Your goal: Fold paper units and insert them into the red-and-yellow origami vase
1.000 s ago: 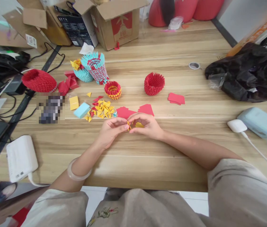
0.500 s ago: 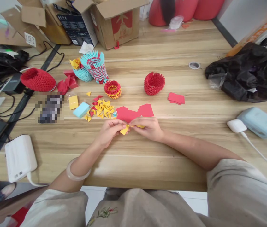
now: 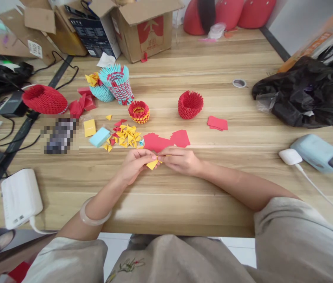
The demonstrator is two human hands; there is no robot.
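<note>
My left hand [image 3: 135, 164] and my right hand [image 3: 180, 159] meet over the wooden table [image 3: 184, 188] and both pinch a small folded yellow paper piece [image 3: 152, 164] between their fingertips. Just behind them lie flat red paper sheets [image 3: 166, 140]. A heap of small yellow and red folded triangles [image 3: 126, 135] sits to the left of those sheets. Further back stand a red and yellow paper ring [image 3: 139, 111] and a red paper bowl [image 3: 190, 104]. A clear bangle is on my left wrist.
A teal and red paper vase [image 3: 118, 83] and a red dome [image 3: 44, 99] stand at the back left, with cardboard boxes [image 3: 143, 27] behind. A black plastic bag [image 3: 300, 92] lies right. White chargers [image 3: 20, 197] [image 3: 289, 156], a small red sheet stack [image 3: 217, 123] and a tape roll [image 3: 239, 83] lie around.
The yellow piece was held upright as a narrow strip a second ago; now it is flattened out as a triangle between both hands. The hands have barely shifted.
</note>
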